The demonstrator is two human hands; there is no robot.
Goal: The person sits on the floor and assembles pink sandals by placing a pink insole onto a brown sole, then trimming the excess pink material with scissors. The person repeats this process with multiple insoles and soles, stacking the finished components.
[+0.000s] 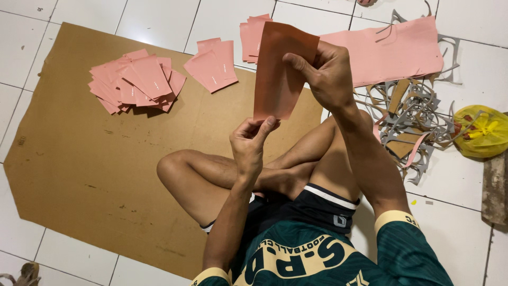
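- Your left hand (248,143) pinches the bottom edge of the pink sheet (280,74), held above your crossed legs.
- Your right hand (325,71) is clamped on its top corner.
- The sheet looks thin, light and floppy; take it by opposite edges.
- Beyond, on the cardboard mat (79,159), lies a pile of pink pieces (137,82); its count is hard to tell.

A person sits cross-legged at the near edge of a cardboard sheet (79,159) on the tiled floor. The left hand (248,143) pinches the bottom of a pink paper piece (280,69); the right hand (328,74) grips its top. A pile of pink pieces (137,82) lies on the cardboard's far part; grey scraps (418,122) lie beyond its right edge.
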